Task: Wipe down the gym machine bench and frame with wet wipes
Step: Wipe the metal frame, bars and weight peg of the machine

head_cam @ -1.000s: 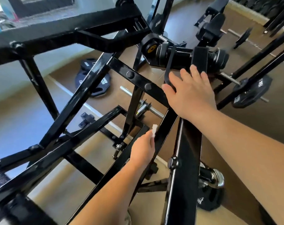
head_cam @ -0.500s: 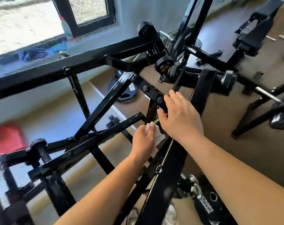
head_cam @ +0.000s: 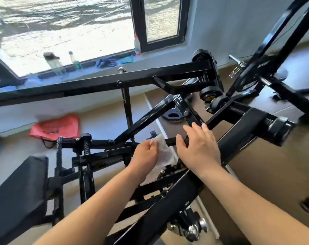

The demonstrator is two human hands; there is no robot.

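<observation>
Window-lit gym floor (head_cam: 266,174). Left hand (head_cam: 146,154) pinches wet wipe (head_cam: 165,152), moved up frame (head_cam: 144,121); right hand (head_cam: 199,147) spread, probably bracing. Wiping ongoing.

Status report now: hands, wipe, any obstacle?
Left hand grips wet wipe at frame. Right hand rests on frame, fingers straight. No obstacle seen.

Bright window (head_cam: 61,29), bottles on sill (head_cam: 90,65); red bag (head_cam: 56,127) on brown floor (head_cam: 274,170).

This place is a gym. A big black metal machine frame (head_cam: 114,82) stands by a soft black bench (head_cam: 17,188), and a round weight plate (head_cam: 173,114) lies on the floor (head_cam: 106,121). Drink bottles (head_cam: 55,63) stand on the window sill (head_cam: 160,51).
</observation>
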